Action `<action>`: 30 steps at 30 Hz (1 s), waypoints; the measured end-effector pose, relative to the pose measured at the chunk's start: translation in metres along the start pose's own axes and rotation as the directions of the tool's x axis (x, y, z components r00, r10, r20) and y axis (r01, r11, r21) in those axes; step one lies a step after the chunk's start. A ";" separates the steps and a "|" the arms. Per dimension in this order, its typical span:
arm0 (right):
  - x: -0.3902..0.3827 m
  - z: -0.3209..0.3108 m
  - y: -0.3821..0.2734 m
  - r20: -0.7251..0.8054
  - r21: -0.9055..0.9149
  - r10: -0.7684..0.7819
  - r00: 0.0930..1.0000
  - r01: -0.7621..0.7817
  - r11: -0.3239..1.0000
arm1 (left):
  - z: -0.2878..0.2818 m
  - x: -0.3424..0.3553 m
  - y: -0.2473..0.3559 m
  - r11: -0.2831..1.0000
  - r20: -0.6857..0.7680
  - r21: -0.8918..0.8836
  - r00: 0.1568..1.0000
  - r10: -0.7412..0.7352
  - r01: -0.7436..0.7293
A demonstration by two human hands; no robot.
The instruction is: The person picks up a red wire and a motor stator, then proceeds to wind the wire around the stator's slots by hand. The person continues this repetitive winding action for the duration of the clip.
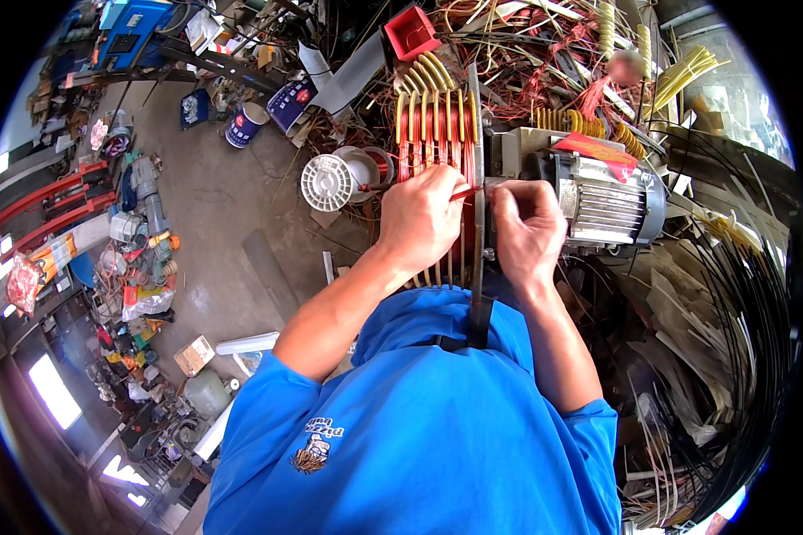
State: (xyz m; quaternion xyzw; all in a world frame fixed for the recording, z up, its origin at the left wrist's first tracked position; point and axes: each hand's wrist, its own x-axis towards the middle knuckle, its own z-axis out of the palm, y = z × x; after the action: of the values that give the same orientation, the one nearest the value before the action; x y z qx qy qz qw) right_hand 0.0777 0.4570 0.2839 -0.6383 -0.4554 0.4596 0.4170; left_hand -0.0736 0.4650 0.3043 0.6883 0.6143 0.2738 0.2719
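In front of me stands a ribbed coil former (434, 125) with yellowish ridges, wound with reddish copper wire. My left hand (422, 217) lies against its near side, fingers closed around a bundle of red wire (463, 193) that pokes out toward the right. A thin dark metal disc (478, 241) seen edge-on stands between my hands. Just right of this disc, my right hand (530, 230) is closed, thumb against curled fingers; what it pinches is too small to make out. A grey finned electric motor (603, 209) sits right beyond it.
Tangled scrap wire (526, 62) heaps up behind the former, with a red bin (411, 34) beside it. White spools (326, 183) and a paint bucket (245, 125) stand on the floor to the left. Black cable coils (758, 357) hang at the right.
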 end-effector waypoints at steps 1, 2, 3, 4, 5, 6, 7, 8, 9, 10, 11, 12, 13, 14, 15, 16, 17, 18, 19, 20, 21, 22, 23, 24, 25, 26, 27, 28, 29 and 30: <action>0.001 0.002 -0.004 0.042 -0.077 -0.079 0.996 0.082 0.994 | 0.000 -0.003 0.002 0.992 0.008 -0.107 0.998 -0.068 0.069; 0.002 0.003 -0.008 0.091 -0.151 -0.153 0.984 0.166 0.975 | -0.001 -0.005 0.003 0.968 0.022 -0.212 0.991 -0.135 0.137; 0.004 0.006 -0.004 0.123 -0.108 -0.259 0.958 0.272 0.956 | -0.004 -0.007 0.006 0.941 0.061 -0.257 0.976 -0.209 0.218; 0.005 0.008 -0.003 0.137 -0.105 -0.323 0.936 0.338 0.935 | -0.004 -0.007 0.005 0.939 0.056 -0.265 0.975 -0.213 0.220; 0.006 0.008 -0.004 0.162 -0.114 -0.356 0.920 0.375 0.920 | -0.004 -0.007 0.003 0.936 0.051 -0.274 0.975 -0.217 0.223; 0.006 0.007 -0.005 0.189 -0.124 -0.386 0.903 0.412 0.903 | -0.002 -0.008 0.002 0.932 0.047 -0.285 0.974 -0.222 0.226; 0.006 0.008 -0.008 0.219 -0.135 -0.406 0.887 0.440 0.888 | -0.004 -0.006 0.006 0.924 0.068 -0.272 0.963 -0.261 0.270; 0.007 0.008 -0.012 0.249 -0.146 -0.425 0.870 0.467 0.872 | -0.004 -0.007 0.006 0.940 0.044 -0.261 0.975 -0.217 0.221; 0.007 0.008 -0.014 0.276 -0.158 -0.443 0.853 0.495 0.854 | -0.003 -0.007 0.007 0.953 0.022 -0.250 0.985 -0.169 0.169; 0.009 0.008 -0.012 0.283 -0.172 -0.429 0.858 0.486 0.857 | -0.003 -0.007 0.008 0.964 0.000 -0.238 0.993 -0.121 0.117; 0.010 0.009 -0.007 0.289 -0.186 -0.415 0.863 0.476 0.860 | -0.002 -0.007 0.009 0.969 -0.008 -0.227 0.995 -0.098 0.094; 0.011 0.010 -0.004 0.293 -0.198 -0.401 0.868 0.466 0.862 | -0.002 -0.007 0.010 0.974 -0.013 -0.214 0.997 -0.074 0.069; 0.013 0.011 -0.005 0.298 -0.194 -0.397 0.868 0.462 0.865 | -0.002 -0.007 0.010 0.979 -0.019 -0.200 0.999 -0.050 0.045; 0.013 0.011 -0.004 0.289 -0.171 -0.404 0.868 0.462 0.870 | -0.003 -0.008 0.011 0.982 -0.025 -0.186 0.999 -0.027 0.022; 0.014 0.012 -0.001 0.277 -0.145 -0.412 0.868 0.462 0.875 | -0.004 -0.009 0.012 0.980 -0.022 -0.200 0.999 -0.026 0.021; 0.013 0.012 0.002 0.266 -0.120 -0.419 0.868 0.461 0.879 | -0.006 -0.011 0.012 0.985 -0.010 -0.169 1.000 -0.025 0.023; 0.012 0.012 0.008 0.245 -0.055 -0.372 0.895 0.396 0.917 | -0.009 -0.014 0.011 0.990 0.003 -0.137 1.000 -0.024 0.024; 0.011 0.012 0.009 0.245 -0.054 -0.380 0.892 0.404 0.913 | -0.011 -0.015 0.010 0.994 0.013 -0.105 1.000 -0.024 0.025; 0.010 0.011 0.009 0.244 -0.054 -0.387 0.889 0.411 0.910 | -0.009 -0.017 0.005 0.996 0.029 -0.067 0.998 -0.060 0.062; 0.008 0.011 0.010 0.240 -0.056 -0.395 0.887 0.419 0.906 | -0.009 -0.018 0.003 0.997 0.025 -0.058 0.998 -0.054 0.055; 0.011 0.008 0.012 0.244 -0.060 -0.400 0.883 0.426 0.903 | -0.005 -0.014 0.003 0.998 0.016 -0.059 0.999 -0.036 0.037; 0.011 0.007 0.013 0.240 -0.046 -0.384 0.891 0.406 0.913 | -0.003 -0.010 0.006 0.998 0.009 -0.060 1.000 -0.014 0.014; 0.005 0.010 0.011 0.232 -0.062 -0.372 0.899 0.395 0.917 | -0.009 -0.011 0.007 0.997 0.111 -0.052 0.993 -0.043 0.049; 0.004 0.007 0.005 0.210 -0.097 -0.374 0.903 0.400 0.911 | -0.006 -0.008 0.010 0.998 0.125 0.008 0.990 -0.059 0.058; 0.003 0.003 0.003 0.228 -0.093 -0.394 0.890 0.423 0.902 | -0.008 -0.006 0.014 0.999 0.060 0.007 0.998 -0.033 0.033; 0.003 0.002 0.006 0.225 -0.107 -0.426 0.876 0.457 0.883 | -0.008 -0.005 0.013 1.000 0.018 0.005 1.000 -0.003 0.003; -0.001 0.003 0.009 0.225 -0.122 -0.454 0.862 0.487 0.865 | -0.007 -0.007 0.012 1.000 0.001 0.009 1.000 0.013 -0.013; 0.001 0.002 0.010 0.222 -0.154 -0.482 0.848 0.519 0.841 | -0.007 -0.003 0.011 0.999 0.000 0.024 0.999 0.036 -0.036; 0.003 0.003 0.012 0.237 -0.184 -0.498 0.834 0.542 0.820 | -0.007 -0.002 0.009 0.998 0.003 0.039 0.999 0.047 -0.047; 0.005 0.005 0.010 0.243 -0.237 -0.528 0.814 0.578 0.781 | -0.005 -0.003 0.007 0.996 0.006 0.063 0.998 0.060 -0.060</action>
State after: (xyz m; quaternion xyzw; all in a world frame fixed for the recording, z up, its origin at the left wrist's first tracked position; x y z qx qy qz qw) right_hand 0.0759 0.4603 0.2723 -0.4919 -0.7196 0.2927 0.3932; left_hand -0.0731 0.4618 0.3127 0.7153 0.6012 0.2608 0.2427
